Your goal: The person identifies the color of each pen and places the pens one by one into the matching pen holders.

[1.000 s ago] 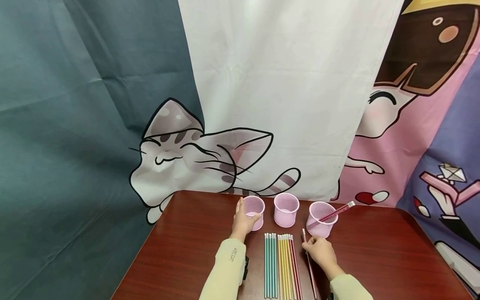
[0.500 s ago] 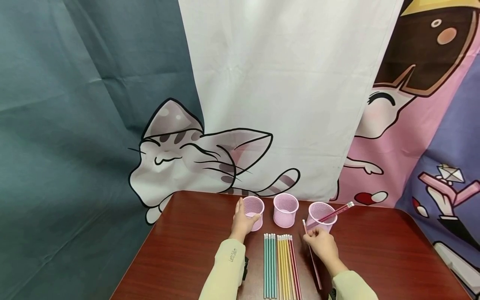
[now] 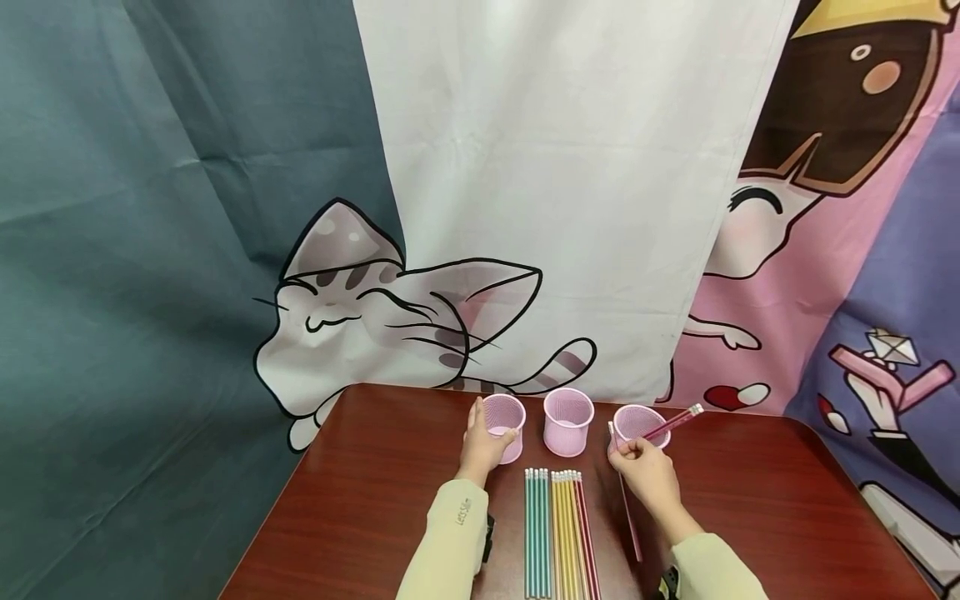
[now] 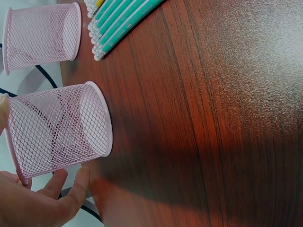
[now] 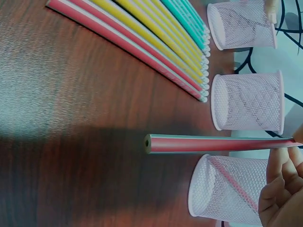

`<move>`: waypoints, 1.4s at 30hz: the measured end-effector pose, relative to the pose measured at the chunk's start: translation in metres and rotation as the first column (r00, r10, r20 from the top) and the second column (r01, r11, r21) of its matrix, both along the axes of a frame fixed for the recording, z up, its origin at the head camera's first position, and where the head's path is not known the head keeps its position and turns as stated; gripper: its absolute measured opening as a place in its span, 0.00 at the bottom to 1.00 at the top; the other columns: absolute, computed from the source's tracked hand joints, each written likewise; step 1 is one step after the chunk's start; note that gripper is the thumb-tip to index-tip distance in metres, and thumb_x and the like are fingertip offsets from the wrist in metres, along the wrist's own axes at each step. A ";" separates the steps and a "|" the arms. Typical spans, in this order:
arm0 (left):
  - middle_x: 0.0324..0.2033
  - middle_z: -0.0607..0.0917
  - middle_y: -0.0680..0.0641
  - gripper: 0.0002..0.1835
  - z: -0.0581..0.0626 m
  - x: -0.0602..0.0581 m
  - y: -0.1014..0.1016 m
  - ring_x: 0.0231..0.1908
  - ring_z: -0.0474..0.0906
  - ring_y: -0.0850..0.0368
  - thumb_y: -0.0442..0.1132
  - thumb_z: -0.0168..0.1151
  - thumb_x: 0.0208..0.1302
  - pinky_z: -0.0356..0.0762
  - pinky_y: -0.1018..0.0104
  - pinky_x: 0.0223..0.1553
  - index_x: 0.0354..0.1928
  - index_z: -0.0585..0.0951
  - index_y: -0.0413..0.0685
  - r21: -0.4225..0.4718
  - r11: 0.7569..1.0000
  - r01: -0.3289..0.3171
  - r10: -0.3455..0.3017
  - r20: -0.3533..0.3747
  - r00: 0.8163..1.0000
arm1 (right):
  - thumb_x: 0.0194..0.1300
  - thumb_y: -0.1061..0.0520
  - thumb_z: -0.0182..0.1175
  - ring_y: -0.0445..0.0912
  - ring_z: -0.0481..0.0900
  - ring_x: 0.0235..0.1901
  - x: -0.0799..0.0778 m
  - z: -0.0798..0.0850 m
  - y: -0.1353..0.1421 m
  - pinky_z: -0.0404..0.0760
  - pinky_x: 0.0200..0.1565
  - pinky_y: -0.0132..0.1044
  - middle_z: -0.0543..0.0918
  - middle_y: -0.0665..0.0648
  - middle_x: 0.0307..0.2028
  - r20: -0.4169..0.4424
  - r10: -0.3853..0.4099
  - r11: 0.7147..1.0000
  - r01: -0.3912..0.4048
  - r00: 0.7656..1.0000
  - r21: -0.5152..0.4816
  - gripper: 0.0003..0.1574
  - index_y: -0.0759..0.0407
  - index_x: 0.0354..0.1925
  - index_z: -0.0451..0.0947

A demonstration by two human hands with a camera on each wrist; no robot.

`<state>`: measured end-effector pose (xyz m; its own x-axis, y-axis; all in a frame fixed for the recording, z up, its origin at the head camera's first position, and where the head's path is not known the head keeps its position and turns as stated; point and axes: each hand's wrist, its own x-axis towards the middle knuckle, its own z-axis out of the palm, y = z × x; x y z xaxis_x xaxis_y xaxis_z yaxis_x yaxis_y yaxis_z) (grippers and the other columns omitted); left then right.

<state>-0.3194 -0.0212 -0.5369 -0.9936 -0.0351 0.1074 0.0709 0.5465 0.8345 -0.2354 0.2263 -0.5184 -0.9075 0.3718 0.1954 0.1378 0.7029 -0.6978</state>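
My left hand [image 3: 482,450] holds the left pink mesh pencil cup [image 4: 61,130], thumb at its rim and fingers along its side. My right hand [image 3: 651,479] pinches a red pencil [image 5: 213,144] near its white eraser end. This pencil is raised off the table and slants, eraser end up, in front of the right mesh cup [image 5: 227,189]. Inside that cup leans another red pencil [image 3: 678,419], its eraser end sticking out past the rim. The right hand hides part of the cup in the head view.
Between the arms lie rows of teal pencils [image 3: 537,533], yellow pencils [image 3: 567,533] and red pencils [image 3: 587,533], erasers toward the cups. A middle mesh cup [image 3: 567,429] stands upright near the back edge of the brown table [image 3: 360,500]. Behind hangs a printed curtain [image 3: 585,167].
The right hand has lifted the red pencil off the table and carried it up and forward to the right cup. The left hand stays on its cup. The head view has shifted slightly.
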 end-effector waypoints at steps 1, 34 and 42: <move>0.68 0.56 0.40 0.51 0.000 0.000 0.000 0.57 0.62 0.30 0.44 0.72 0.48 0.64 0.41 0.53 0.71 0.53 0.43 -0.001 1.000 0.000 0.000 0.002 1.000 | 0.51 0.53 0.63 0.45 0.71 0.23 0.000 0.002 0.000 0.68 0.26 0.37 0.76 0.50 0.21 -0.001 -0.004 1.000 0.004 1.000 -0.005 0.08 0.57 0.25 0.76; 0.67 0.57 0.39 0.51 -0.001 0.000 -0.001 0.57 0.62 0.29 0.44 0.72 0.47 0.65 0.41 0.53 0.70 0.53 0.43 0.009 1.000 -0.001 0.001 -0.015 1.000 | 0.52 0.57 0.60 0.39 0.76 0.19 -0.012 0.035 0.018 0.68 0.24 0.33 0.79 0.50 0.21 -0.055 -0.066 0.992 0.060 0.996 -0.109 0.08 0.60 0.30 0.78; 0.67 0.57 0.39 0.52 -0.001 0.000 -0.001 0.57 0.62 0.29 0.44 0.73 0.47 0.65 0.40 0.52 0.70 0.53 0.43 0.008 1.000 -0.001 0.001 -0.012 1.000 | 0.53 0.56 0.61 0.38 0.75 0.20 -0.013 0.042 0.026 0.71 0.26 0.30 0.80 0.51 0.22 -0.074 -0.094 0.989 0.085 0.993 -0.122 0.10 0.62 0.32 0.78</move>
<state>-0.3197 -0.0223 -0.5383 -0.9922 -0.0367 0.1191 0.0806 0.5398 0.8379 -0.2481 0.2522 -0.4762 -0.8530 0.4756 0.2152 0.1371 0.6018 -0.7868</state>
